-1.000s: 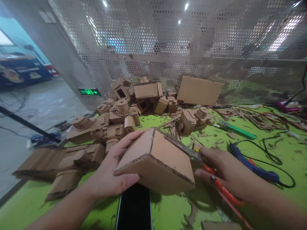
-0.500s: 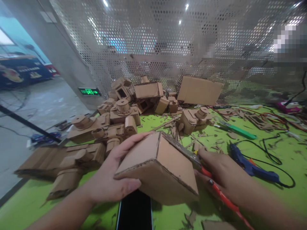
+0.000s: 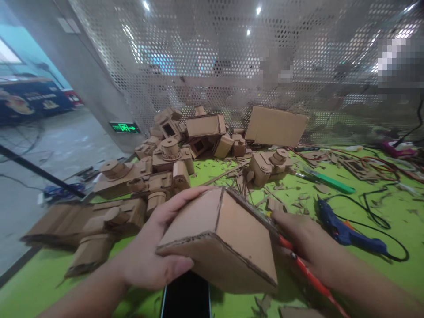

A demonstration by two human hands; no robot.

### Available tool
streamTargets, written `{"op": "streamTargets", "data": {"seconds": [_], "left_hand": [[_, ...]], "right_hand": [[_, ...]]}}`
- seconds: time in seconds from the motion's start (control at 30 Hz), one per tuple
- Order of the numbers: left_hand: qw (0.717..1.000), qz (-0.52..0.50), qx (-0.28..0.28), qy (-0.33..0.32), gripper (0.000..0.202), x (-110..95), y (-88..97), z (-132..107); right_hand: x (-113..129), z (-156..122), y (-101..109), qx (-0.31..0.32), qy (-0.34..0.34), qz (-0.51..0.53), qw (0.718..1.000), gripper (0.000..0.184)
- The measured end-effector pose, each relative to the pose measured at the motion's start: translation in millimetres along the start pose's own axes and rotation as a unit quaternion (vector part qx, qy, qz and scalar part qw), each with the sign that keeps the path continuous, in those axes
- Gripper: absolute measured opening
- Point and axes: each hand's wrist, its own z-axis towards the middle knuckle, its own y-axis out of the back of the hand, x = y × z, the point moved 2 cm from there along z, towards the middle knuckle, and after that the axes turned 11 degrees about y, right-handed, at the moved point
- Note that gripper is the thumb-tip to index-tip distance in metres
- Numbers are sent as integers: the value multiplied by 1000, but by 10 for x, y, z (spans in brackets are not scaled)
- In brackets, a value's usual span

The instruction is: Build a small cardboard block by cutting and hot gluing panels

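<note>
Head view. The left hand [image 3: 155, 247] is spreading wide around a cardboard box [image 3: 215, 251], its thumb pressing on the near lower face and its fingers reaching over the far left side. The box is sitting tilted in that grasp at mid-view, above the green table [image 3: 238, 304], one corner pointing up and away. A phone [image 3: 186, 298] is lying below, the box and thumb hiding its far end.

The right hand [image 3: 298, 232] is closing around a red-handled tool [image 3: 309, 271]; its lower fingers are partly hidden. The tool's metal part is running along the box's right far edge, mostly out of sight; whether it is cutting cannot be told.

Right of the right hand, a blue glue gun [image 3: 351, 234] is lying on its side, its black cord curling near a green cutter [image 3: 334, 182]. Cardboard models [image 3: 172, 160] are crowding the left and back of the table, scraps scattering between. Behind, a large panel [image 3: 277, 126] is leaning against a perforated screen [image 3: 215, 66].
</note>
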Motion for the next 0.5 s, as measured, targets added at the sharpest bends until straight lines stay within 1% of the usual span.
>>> {"op": "streamTargets", "data": {"seconds": [0.07,0.17,0.3,0.37,0.43,0.5], "left_hand": [[1000,21,-2,-14,88,-12,-11,-1],[1000,28,-2,-10,87,-46,-19,5],[1000,-5,6,19,83,-61,-4,11],[999,-18,6,29,82,-39,7,3],[1000,-13,5,26,84,-14,12,-14],[1000,-1,-12,28,81,6,15,-32]], "right_hand": [[4,-10,-7,1,-28,-8,1000,8],[14,-27,-8,11,-60,-21,998,12],[64,-25,36,41,-43,-14,998,13],[76,-18,58,38,-43,-15,998,12],[65,-14,57,31,-56,-20,998,9],[34,-18,31,27,-69,-26,997,9]]}}
